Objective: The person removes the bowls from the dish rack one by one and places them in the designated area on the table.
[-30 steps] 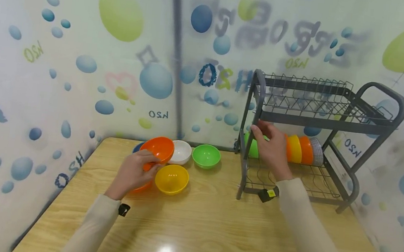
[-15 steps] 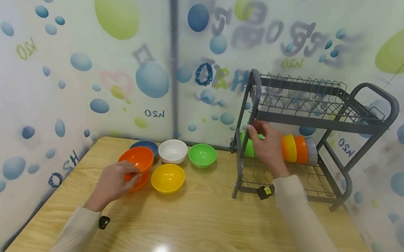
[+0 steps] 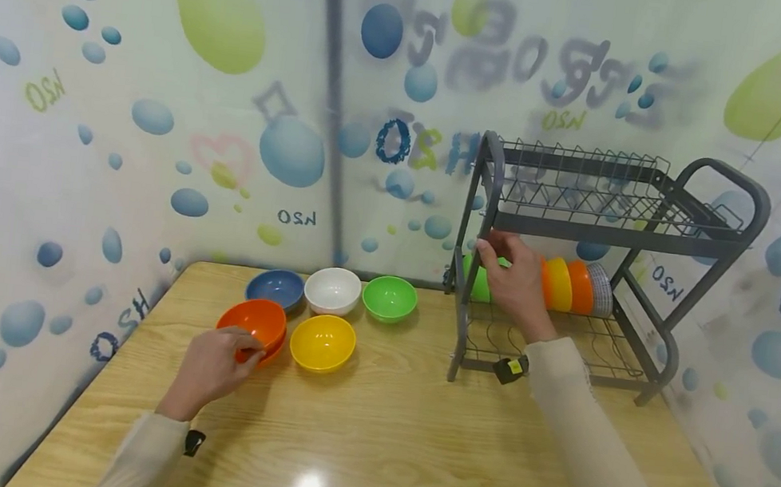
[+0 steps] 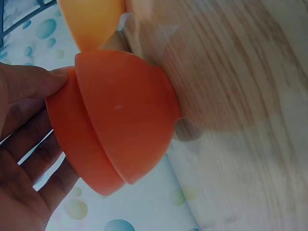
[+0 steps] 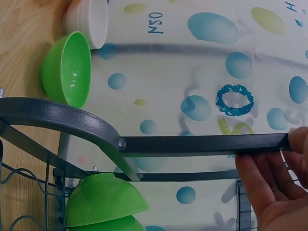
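My left hand [image 3: 211,368] pinches the rim of an orange bowl [image 3: 253,316] at the table's left side. That bowl sits tilted inside a second orange bowl [image 4: 134,113], whose base meets the table in the left wrist view. Around them stand a blue bowl [image 3: 274,289], a white bowl [image 3: 333,292], a green bowl [image 3: 390,300] and a yellow bowl [image 3: 323,343]. On the right, my right hand [image 3: 518,284] grips the front left post of a dark two-tier dish rack [image 3: 608,235]; in the right wrist view the thumb and fingers lie on opposite sides of the post.
The rack's lower tier carries a row of bowls on their sides: green bowls [image 5: 103,199], a yellow bowl [image 3: 558,284], an orange bowl [image 3: 579,287] and a patterned one [image 3: 600,290]. A printed curtain [image 3: 412,53] bounds the wooden table [image 3: 376,435] behind and at both sides.
My left hand has moved left and down, lowering its orange bowl into the other orange one. The blue bowl is now uncovered. My right hand stays on the rack post.
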### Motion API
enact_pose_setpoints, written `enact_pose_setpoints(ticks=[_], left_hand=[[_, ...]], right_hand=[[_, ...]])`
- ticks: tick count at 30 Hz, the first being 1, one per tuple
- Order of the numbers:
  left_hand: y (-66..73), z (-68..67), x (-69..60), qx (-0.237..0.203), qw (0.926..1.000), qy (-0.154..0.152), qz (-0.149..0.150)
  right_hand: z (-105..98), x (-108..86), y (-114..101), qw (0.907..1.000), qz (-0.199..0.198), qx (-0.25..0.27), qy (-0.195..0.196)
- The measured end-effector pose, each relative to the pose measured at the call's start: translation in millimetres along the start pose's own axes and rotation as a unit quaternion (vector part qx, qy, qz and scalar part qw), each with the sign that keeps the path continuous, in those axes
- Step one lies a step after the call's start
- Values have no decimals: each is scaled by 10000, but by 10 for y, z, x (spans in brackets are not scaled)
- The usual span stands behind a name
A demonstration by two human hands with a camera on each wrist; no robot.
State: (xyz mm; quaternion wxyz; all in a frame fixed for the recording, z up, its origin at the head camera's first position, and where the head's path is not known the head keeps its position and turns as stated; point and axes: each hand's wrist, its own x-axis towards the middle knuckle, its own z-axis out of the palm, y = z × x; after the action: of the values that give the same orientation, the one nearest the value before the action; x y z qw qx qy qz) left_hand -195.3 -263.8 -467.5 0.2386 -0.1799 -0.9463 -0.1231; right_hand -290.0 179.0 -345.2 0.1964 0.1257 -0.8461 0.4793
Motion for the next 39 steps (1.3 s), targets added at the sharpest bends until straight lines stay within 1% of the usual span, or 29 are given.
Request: enact_pose_setpoints(ticks=[5, 9, 13, 15, 20, 23, 26, 30, 33, 36, 38, 39], left_hand=[[-3, 21, -22, 23, 9999, -134, -69], [-5, 51, -37, 19, 9997, -219, -63], [-6, 54, -20, 1, 9996, -267, -58], [-2, 50, -7, -48, 9993, -353, -148], [11, 20, 7, -251, 9963, -656, -487], [16, 7, -5, -366, 9948, -750, -587], [15, 14, -10, -471, 9939, -771, -632], [13, 33, 1, -550, 9938, -684, -684], [23, 71, 3, -595, 9948, -430, -713], [50, 129, 44, -731, 9951, -109, -655], [82, 163, 93, -896, 9941, 11, -613], [100, 179, 120, -993, 9931, 24, -616]], right_hand=[[0, 1, 4, 10000, 23, 42, 1], [-4, -10, 10, 9999, 70, 96, -24], [-7, -10, 11, 9999, 76, 106, 17], [-9, -8, 11, 9999, 62, 100, 51], [-7, -9, 1, 9999, 103, 48, 50], [-3, -15, -9, 9999, 153, 6, 17], [0, -20, -8, 9999, 153, -8, 26], [8, -18, 2, 9999, 89, 55, 63], [27, -13, 15, 9999, 35, 99, 53], [39, -8, 36, 9999, 22, 129, 57], [43, -5, 50, 9999, 26, 145, 72], [44, -4, 54, 9999, 30, 152, 75]])
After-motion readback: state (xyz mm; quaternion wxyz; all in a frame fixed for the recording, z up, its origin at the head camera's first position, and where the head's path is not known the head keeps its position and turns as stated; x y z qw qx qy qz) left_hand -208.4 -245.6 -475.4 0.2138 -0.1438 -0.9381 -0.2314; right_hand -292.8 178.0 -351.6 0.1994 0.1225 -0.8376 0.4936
